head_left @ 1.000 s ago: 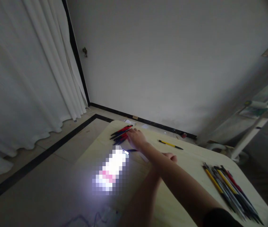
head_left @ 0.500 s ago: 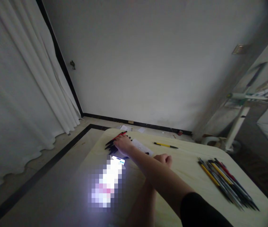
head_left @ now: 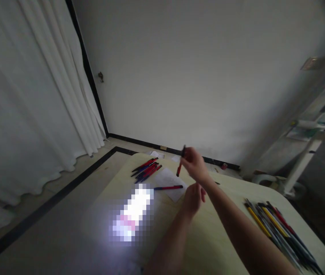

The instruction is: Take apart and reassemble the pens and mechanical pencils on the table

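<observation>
My right hand (head_left: pixel 196 165) is raised above the far part of the table, its fingers pinched around a red pen with black ends (head_left: pixel 179 168), held nearly upright. Below it, my left hand (head_left: pixel 193 198) rests by the right edge of a white paper sheet (head_left: pixel 166 178). Its fingers are curled closed, and whatever they may hold is hidden. A red and blue pen (head_left: pixel 168 187) lies across the paper, just left of my left hand. Farther left, several red and dark blue pens (head_left: pixel 146 170) lie in a loose pile.
On the table's right side lies a bundle of yellow, grey, black and red pens (head_left: pixel 279 233). A bright, pixelated phone-like screen (head_left: pixel 133 214) is at the left front. Beyond the table are a wall (head_left: pixel 179 76), a curtain (head_left: pixel 36 95) and a white metal frame (head_left: pixel 302 164).
My right hand has left the pen pile, moving right and up with a red pen. The pile and the pen on the paper are now uncovered. The view has shifted slightly.
</observation>
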`<control>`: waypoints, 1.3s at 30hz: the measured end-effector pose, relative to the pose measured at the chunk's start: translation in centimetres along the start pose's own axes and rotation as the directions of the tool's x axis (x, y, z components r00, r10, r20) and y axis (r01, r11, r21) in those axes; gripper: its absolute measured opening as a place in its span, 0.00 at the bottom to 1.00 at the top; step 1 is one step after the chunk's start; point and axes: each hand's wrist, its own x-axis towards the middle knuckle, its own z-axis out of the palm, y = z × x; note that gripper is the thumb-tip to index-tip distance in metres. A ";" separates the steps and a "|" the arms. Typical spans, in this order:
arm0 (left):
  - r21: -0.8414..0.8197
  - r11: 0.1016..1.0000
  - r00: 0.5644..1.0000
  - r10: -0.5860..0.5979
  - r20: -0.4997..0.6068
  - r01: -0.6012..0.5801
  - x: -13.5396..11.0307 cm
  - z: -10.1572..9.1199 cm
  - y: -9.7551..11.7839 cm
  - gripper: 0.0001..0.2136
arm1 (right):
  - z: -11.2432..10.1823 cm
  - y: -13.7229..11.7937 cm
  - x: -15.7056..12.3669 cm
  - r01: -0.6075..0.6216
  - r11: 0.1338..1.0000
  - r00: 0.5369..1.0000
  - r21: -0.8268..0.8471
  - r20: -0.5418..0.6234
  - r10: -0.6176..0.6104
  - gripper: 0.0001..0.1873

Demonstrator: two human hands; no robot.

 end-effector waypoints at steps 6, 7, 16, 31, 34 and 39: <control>-0.318 0.945 0.996 0.087 0.037 -0.071 0.6 0.6 -0.2 0.18 | -5.5 6.0 -5.5 -0.242 0.800 0.901 0.549 -0.180 0.395 0.12; -0.351 0.934 0.995 0.084 0.052 -0.061 0.5 0.6 -0.1 0.19 | -5.8 6.6 -6.4 -0.273 0.763 0.882 0.587 -0.164 0.442 0.12; -0.195 0.977 0.986 0.053 -0.156 -0.084 0.5 0.2 0.5 0.21 | -5.6 8.4 -10.5 -0.359 0.621 0.853 0.697 -0.025 0.521 0.14; -0.048 0.993 0.950 0.091 -0.299 -0.110 0.3 -0.6 1.2 0.21 | -5.6 8.7 -11.3 -0.436 0.778 0.870 0.452 -0.009 0.493 0.27; -0.053 0.995 0.947 0.062 -0.314 -0.082 0.3 -0.5 1.3 0.21 | -5.6 8.8 -11.3 -0.465 0.788 0.862 0.403 0.004 0.507 0.30; -0.050 0.997 0.951 0.041 -0.305 -0.059 0.4 -0.3 1.3 0.20 | -5.5 9.2 -11.3 -0.488 0.769 0.850 0.412 0.026 0.526 0.30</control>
